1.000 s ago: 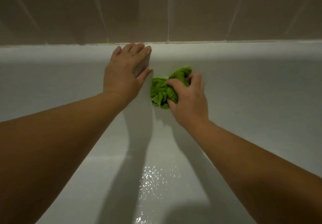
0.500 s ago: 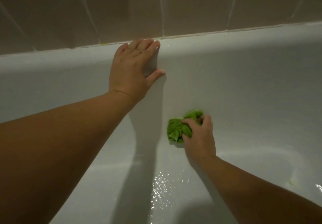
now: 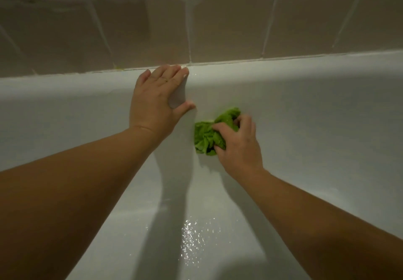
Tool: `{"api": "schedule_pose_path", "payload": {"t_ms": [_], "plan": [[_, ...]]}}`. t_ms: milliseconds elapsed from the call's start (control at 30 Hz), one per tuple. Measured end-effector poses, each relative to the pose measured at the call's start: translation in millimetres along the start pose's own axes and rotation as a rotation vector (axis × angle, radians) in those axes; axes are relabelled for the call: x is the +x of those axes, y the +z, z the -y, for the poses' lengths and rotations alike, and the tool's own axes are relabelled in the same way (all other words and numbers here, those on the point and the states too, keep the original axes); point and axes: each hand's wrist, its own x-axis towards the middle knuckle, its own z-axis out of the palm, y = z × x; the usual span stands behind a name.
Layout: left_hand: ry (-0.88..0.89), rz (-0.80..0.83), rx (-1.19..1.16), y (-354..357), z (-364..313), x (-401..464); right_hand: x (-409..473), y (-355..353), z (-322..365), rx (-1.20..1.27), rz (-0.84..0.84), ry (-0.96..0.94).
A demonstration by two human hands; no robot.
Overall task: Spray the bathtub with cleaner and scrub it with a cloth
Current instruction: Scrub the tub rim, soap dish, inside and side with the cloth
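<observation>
A white bathtub fills the head view, its far wall rising to a rim under the tiles. My right hand grips a crumpled green cloth and presses it against the far inner wall, just below the rim. My left hand lies flat on the same wall with straight fingers reaching up onto the rim, thumb spread toward the cloth. A small gap separates that thumb from the cloth. No spray bottle is in view.
Beige wall tiles with pale grout stand behind the rim. The tub floor glistens with water below my arms. Both forearms stretch across the tub from the near side.
My right hand has swept the cloth down the tub wall and back up to just below the rim. My left hand stays braced at the rim.
</observation>
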Motion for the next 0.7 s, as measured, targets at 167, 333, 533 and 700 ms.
{"api": "schedule_pose_path", "payload": {"t_ms": [167, 333, 533, 700], "plan": [[0.0, -0.031, 0.025, 8, -4, -6, -56, 31, -24, -0.04, 0.18, 0.114], [0.016, -0.02, 0.088, 14, -9, -11, -27, 1, -31, 0.102, -0.015, 0.147], [-0.014, 0.018, 0.172, 17, -17, -13, 42, -53, -21, 0.117, -0.264, 0.092], [-0.054, 0.049, 0.246, 27, -27, -12, 3, -22, -38, 0.016, -0.142, 0.07]]}}
